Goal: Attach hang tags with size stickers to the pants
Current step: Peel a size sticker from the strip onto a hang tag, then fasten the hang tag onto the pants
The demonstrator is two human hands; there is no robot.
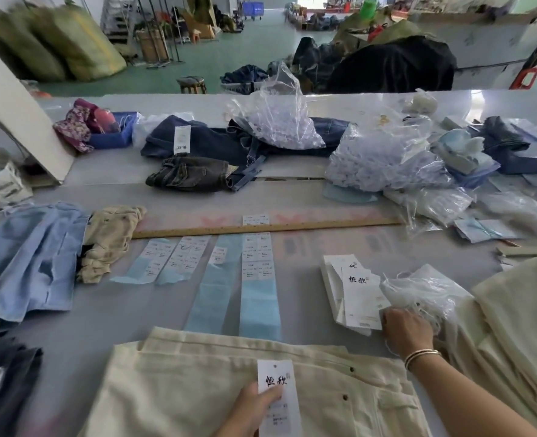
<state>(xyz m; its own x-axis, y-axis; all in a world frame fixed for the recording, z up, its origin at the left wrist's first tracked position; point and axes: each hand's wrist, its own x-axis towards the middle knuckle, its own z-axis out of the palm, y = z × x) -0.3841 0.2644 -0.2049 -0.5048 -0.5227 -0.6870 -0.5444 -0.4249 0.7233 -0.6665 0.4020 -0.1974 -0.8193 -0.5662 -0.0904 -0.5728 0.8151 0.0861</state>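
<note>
Cream pants (197,383) lie folded flat at the table's (339,244) near edge. On them sits a white hang tag (275,395), black script on top, pinched by the left hand (254,405). The right hand (407,326) has its fingers curled into a bag of strings (424,291) beside the tag stack (355,291).

- The hang tag (277,402) at bottom centre runs off the frame's lower edge; its small print is unreadable.
- The left hand (254,408) is cut off at the bottom edge.
- Print on the size sticker sheets (257,257) at centre is too small to read.
- The right hand's (407,329) fingertips are hidden in plastic.
</note>
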